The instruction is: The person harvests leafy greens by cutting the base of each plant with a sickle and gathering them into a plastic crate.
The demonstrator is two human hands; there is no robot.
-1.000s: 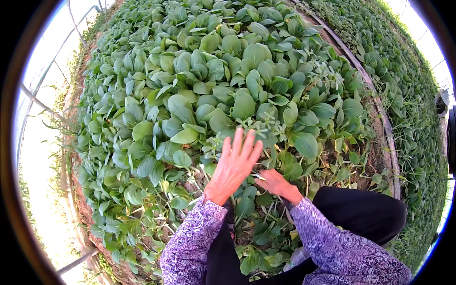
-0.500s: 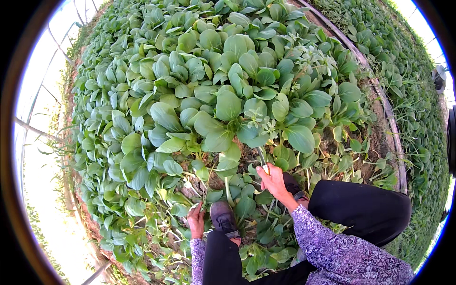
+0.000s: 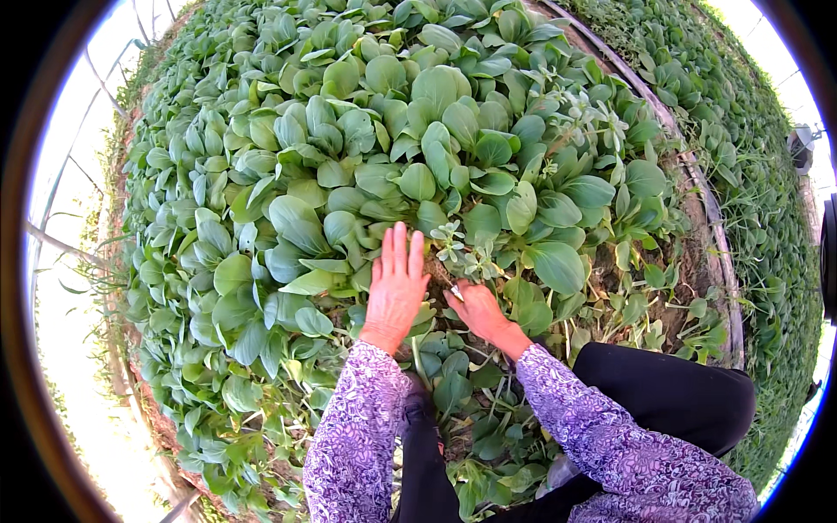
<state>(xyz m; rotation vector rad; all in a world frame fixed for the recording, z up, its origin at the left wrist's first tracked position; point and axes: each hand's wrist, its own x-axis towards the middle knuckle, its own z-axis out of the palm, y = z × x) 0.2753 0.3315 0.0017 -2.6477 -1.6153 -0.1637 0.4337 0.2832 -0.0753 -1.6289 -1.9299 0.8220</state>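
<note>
My left hand [image 3: 397, 286] reaches over the leafy greens, back up and fingers stretched out together. Its fingertips touch the leaves of a plant [image 3: 384, 209] in the middle of the bed, and what lies under the palm is hidden. Close by on its right, my right hand [image 3: 478, 309] is closed round the handle of a small knife [image 3: 454, 289]. The knife points up and left at the base of the plants, its tip hard to make out. A pale, small-leaved weed [image 3: 462, 248] stands just beyond it.
Dense broad-leaved greens [image 3: 296, 222] spread ahead and left. Cut stalks and loose leaves [image 3: 488, 418] lie around my shoe [image 3: 417, 401]. A pale hose-like strip [image 3: 697, 174] borders the bed on the right, with another planted bed [image 3: 767, 227] beyond.
My left hand has moved from low beside my shoe up and right onto the plants. The right hand with the knife has shifted slightly left and up. Large leaves there are now pushed aside or covered.
</note>
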